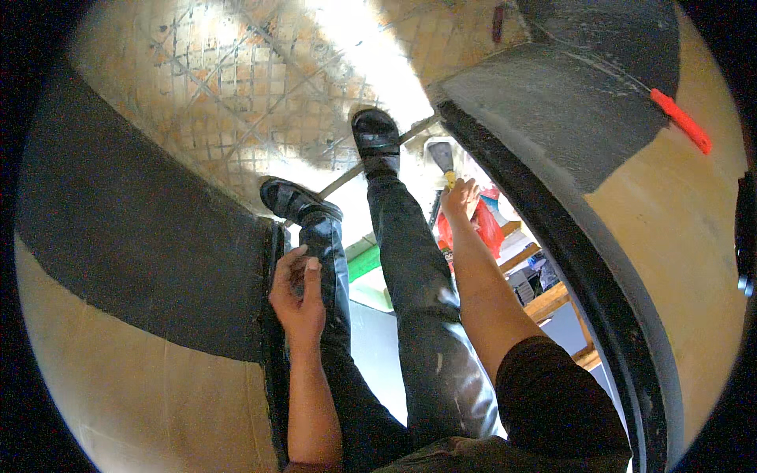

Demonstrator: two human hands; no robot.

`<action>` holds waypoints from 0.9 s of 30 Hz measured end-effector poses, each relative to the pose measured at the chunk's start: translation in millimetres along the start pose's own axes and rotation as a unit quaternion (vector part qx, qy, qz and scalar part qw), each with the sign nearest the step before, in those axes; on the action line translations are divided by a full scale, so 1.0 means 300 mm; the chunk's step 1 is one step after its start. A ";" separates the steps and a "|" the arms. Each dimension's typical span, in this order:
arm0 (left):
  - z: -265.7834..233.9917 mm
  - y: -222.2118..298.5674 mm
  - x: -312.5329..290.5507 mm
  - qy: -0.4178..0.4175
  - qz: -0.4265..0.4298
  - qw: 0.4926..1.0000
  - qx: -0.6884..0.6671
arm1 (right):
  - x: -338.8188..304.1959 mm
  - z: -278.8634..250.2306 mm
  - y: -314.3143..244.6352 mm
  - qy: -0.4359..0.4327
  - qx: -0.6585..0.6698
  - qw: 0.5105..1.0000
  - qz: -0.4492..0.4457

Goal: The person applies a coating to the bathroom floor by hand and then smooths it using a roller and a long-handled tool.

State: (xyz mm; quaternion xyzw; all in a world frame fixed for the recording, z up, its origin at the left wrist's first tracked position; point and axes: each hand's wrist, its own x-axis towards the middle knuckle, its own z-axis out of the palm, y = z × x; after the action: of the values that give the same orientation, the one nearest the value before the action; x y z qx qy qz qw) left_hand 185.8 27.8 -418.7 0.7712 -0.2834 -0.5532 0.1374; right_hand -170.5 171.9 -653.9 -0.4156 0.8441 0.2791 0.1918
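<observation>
Currently, the scraper [443, 158], a flat grey blade on a yellow handle, is located ahead of the right hip, beyond the right knee and beside the right lower leg. The right hand [460, 199] is closed around the handle; the blade points away from the person, against a bright white patch. The left hand [298, 293] is partly open in front of the left shin, fingers bent, with a gap between thumb and fingers.

Adjacent to the right hand, on its near side, is a red plastic bag [487, 230]. The feet, in black sandals [376, 132], are positioned at a floor strip [339, 182] bordering the tiled floor [229, 87]. At far right, a tool with an orange-red handle [683, 122] appears against the grey-and-beige wall [631, 205]; its mounting cannot be determined.
</observation>
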 end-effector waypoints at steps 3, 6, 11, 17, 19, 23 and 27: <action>0.078 -0.086 -0.027 -0.025 0.018 0.999 -0.012 | -0.080 -0.095 0.006 0.053 0.043 0.996 -0.052; 0.167 -0.066 -0.051 -0.088 0.011 0.996 0.008 | -0.076 -0.089 0.000 0.004 0.123 0.992 -0.018; 0.218 -0.053 -0.072 -0.152 0.006 0.988 0.040 | -0.055 -0.027 0.037 0.005 0.047 0.998 -0.038; 0.174 -0.072 -0.038 -0.135 -0.019 0.990 0.040 | -0.090 -0.035 0.069 0.145 -0.002 0.989 -0.001; 0.168 -0.062 -0.027 -0.139 -0.023 0.990 0.023 | -0.156 0.045 0.155 0.057 0.103 0.991 0.070; 0.159 0.009 0.000 -0.126 -0.015 0.991 0.042 | -0.304 0.415 0.232 -0.067 0.211 0.962 0.157; 0.148 0.093 0.037 -0.111 -0.044 0.993 0.018 | -0.269 0.613 0.139 -0.066 0.114 0.969 0.211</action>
State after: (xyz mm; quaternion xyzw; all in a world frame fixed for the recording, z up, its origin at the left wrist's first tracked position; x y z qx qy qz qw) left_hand 139.0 3.4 -428.4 0.7193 -0.2723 -0.6356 0.0672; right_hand -140.5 356.8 -737.7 -0.1845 0.9244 0.2423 0.2297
